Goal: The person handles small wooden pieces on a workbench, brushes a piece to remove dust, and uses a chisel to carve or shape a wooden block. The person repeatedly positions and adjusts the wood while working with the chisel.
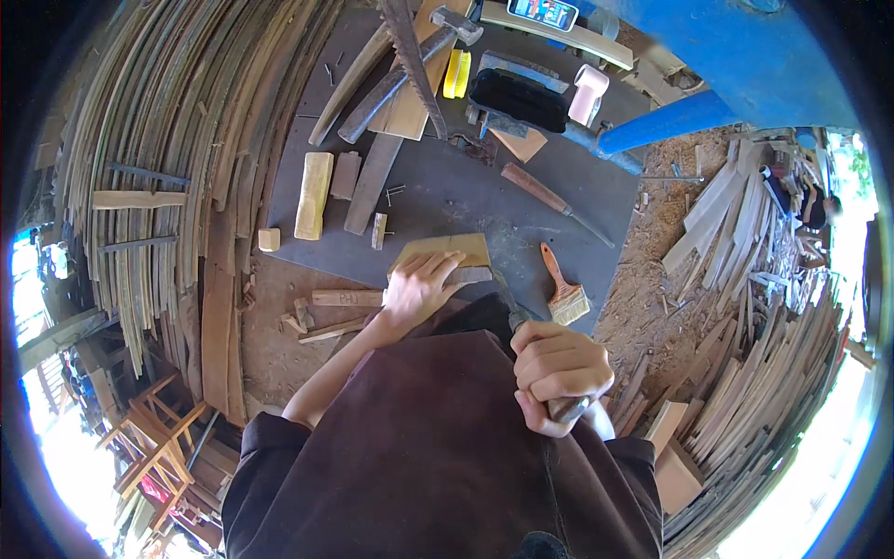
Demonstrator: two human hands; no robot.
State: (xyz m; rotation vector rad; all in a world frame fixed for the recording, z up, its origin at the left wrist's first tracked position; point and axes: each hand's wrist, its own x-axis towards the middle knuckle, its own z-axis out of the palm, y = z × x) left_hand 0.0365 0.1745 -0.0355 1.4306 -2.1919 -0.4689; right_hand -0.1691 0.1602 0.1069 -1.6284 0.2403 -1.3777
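My left hand (421, 287) grips a light wooden block (468, 248) at the table's near edge, its fingers laid across the top. Just to the right, my right hand (562, 371) is closed around the wooden handle of a hand tool (511, 313) with a dark metal shaft. The shaft points up and away toward the block's right end. Its tip is hard to make out, so I cannot tell whether it is a chisel or a file. Beyond the right hand lie a paintbrush (562, 289) with a reddish handle and another wooden-handled metal tool (555, 203).
On the dark table (447, 191) are a hammer (456, 25), a saw (410, 61), a yellow brush (457, 74), a bench vise (518, 98), a phone (543, 12) and several wood pieces. Stacked boards (140, 186) line the left; scrap wood (745, 391) is piled right.
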